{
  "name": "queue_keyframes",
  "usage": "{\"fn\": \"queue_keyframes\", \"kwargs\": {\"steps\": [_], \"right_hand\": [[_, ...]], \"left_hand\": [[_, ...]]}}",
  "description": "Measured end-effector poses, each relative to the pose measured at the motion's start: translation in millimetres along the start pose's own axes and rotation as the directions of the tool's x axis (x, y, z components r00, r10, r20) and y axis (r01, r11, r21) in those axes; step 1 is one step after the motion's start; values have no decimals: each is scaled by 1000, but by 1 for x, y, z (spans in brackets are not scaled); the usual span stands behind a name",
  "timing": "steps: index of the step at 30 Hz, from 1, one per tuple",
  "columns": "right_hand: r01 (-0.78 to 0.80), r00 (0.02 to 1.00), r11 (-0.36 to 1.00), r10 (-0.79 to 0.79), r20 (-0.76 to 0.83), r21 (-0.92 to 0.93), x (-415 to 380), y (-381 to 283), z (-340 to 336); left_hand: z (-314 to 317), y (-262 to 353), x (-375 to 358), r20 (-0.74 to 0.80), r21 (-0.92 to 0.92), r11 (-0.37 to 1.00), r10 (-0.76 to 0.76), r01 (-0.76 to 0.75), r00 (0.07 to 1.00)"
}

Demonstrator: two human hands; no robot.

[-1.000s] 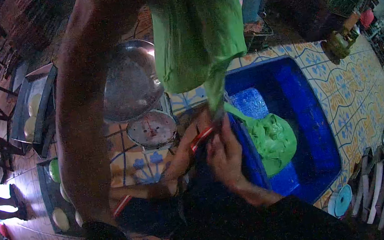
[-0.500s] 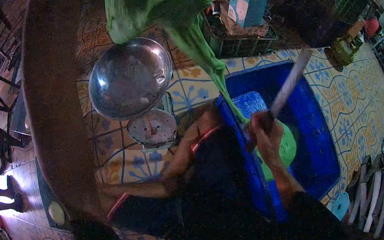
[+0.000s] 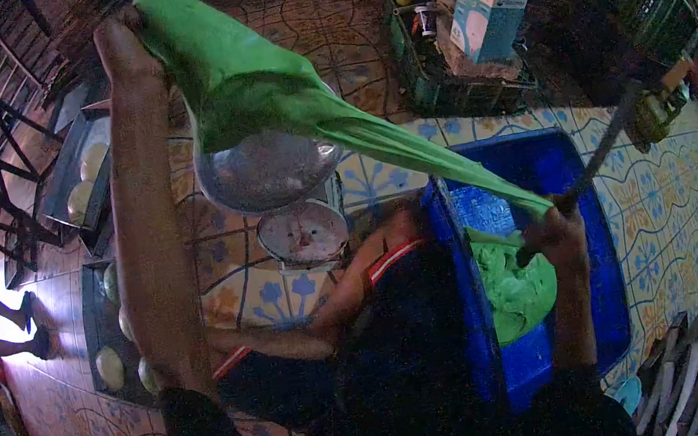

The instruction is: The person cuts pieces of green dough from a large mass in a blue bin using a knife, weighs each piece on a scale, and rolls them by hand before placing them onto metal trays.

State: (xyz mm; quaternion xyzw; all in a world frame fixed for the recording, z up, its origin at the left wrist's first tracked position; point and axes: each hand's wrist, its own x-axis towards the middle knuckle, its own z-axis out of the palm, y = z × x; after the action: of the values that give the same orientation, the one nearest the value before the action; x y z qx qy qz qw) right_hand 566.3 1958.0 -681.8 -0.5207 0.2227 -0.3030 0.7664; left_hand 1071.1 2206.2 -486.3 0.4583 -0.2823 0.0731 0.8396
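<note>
My left hand [image 3: 126,42] is raised at the upper left, fingers closed around one end of a large green sheet of dough [image 3: 247,48]. From there the dough stretches down to the right, narrowing into a twisted strip. My right hand [image 3: 557,234] grips a long-bladed knife [image 3: 607,145] over the blue tub [image 3: 601,243], and the strip's thin end meets its fingers. More green dough [image 3: 517,287] lies in the tub below that hand. Beneath the raised dough, a round metal bowl [image 3: 270,175] sits on a weighing scale [image 3: 304,232], its far side partly hidden.
At the left, dark trays [image 3: 99,296] hold several pale round dough pieces. A blue-and-white box [image 3: 490,16] stands on a dark crate [image 3: 475,95] at the back. Slats [image 3: 680,380] lie at the lower right. Another person's legs [image 3: 7,314] show at the far left.
My left hand has come into view with the dough, which now stretches diagonally instead of hanging from the top. My right hand and the knife have moved right.
</note>
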Motion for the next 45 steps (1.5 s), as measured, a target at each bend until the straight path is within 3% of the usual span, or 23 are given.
{"fn": "queue_keyframes", "kwargs": {"steps": [1, 3, 5, 6, 7, 9, 11, 13, 16, 19, 21, 22, 24, 26, 27, 29, 32, 35, 36, 39, 41, 43, 45], "right_hand": [[45, 989, 999, -46, -142, -11, -8, -10, -16], [69, 991, 986, -50, -125, 151, -13, -8, -82], [85, 974, 995, -70, -217, 58, -23, 0, -124], [71, 945, 991, -104, -311, -114, -31, 4, -138], [41, 906, 959, -154, -395, -280, -41, 10, -149], [62, 951, 990, -97, -294, -124, -54, 26, -159], [-64, 874, 996, 23, -485, -69, -76, 36, -179], [-136, 830, 957, -31, -557, -255, -122, 76, -250], [-87, 865, 666, -319, -388, -741, -116, 119, -275], [-459, 842, 443, -60, -537, -770, -97, 91, -224], [-473, 872, 277, 11, -489, -836, -80, 76, -191], [-622, 783, 118, 131, -609, -774, -71, 73, -202], [-449, 852, 163, -220, -476, -879, -59, 78, -216], [-326, 802, -73, -549, -235, -942, -45, 64, -179], [-212, 775, 322, -520, -360, -923, -41, 63, -177], [86, 777, 894, -337, -532, -441, -29, 61, -177], [224, 676, 905, -412, -610, -363, -19, 35, -127], [192, 544, 839, -523, -657, -509, -17, 27, -144], [153, 547, 767, -591, -593, -623, -18, 20, -153], [107, 662, 670, -599, -450, -734, -30, -16, -148], [142, 820, 836, -400, -410, -531, -40, -46, -128], [90, 880, 715, -383, -280, -693, -43, -46, -182], [-55, 909, 568, -313, -277, -821, -48, -49, -188]], "left_hand": [[-5, -9, -14, -81, 43, 999, -28, 32, 996], [-6, -18, -37, -186, 5, 993, -116, 119, 976], [13, -20, -57, -233, -144, 970, -228, 198, 946], [23, -17, -63, -297, -212, 959, -246, 187, 923], [18, -23, -61, -263, -183, 968, -214, 169, 941], [17, -28, -57, -195, -176, 974, -179, 145, 964], [17, -32, -46, -112, -212, 966, -172, 146, 979], [14, -28, -42, 6, -245, 954, -175, 171, 985], [10, -28, -36, 162, -300, 924, -194, 236, 967], [7, -25, -37, 285, -318, 901, -208, 297, 936], [6, -23, -33, 348, -331, 883, -214, 333, 913], [7, -23, -34, 375, -334, 874, -221, 354, 900], [9, -22, -37, 400, -348, 845, -258, 407, 879], [18, -18, -46, 416, -373, 822, -266, 430, 869], [25, -12, -61, 428, -384, 827, -235, 410, 873], [41, -14, -71, 378, -433, 824, -202, 366, 903], [44, -32, -70, 232, -485, 820, -214, 304, 949], [29, -38, -62, 500, -617, 666, -79, 419, 862], [30, -30, -63, 489, -585, 676, -147, 449, 860], [26, -27, -64, 480, -530, 823, 89, 207, 873], [32, -45, -42, 483, -712, 701, 520, -29, 705], [34, -53, -37, 451, -755, 655, 489, 28, 747], [40, -14, -64, 421, -677, 651, -39, 342, 906]]}}
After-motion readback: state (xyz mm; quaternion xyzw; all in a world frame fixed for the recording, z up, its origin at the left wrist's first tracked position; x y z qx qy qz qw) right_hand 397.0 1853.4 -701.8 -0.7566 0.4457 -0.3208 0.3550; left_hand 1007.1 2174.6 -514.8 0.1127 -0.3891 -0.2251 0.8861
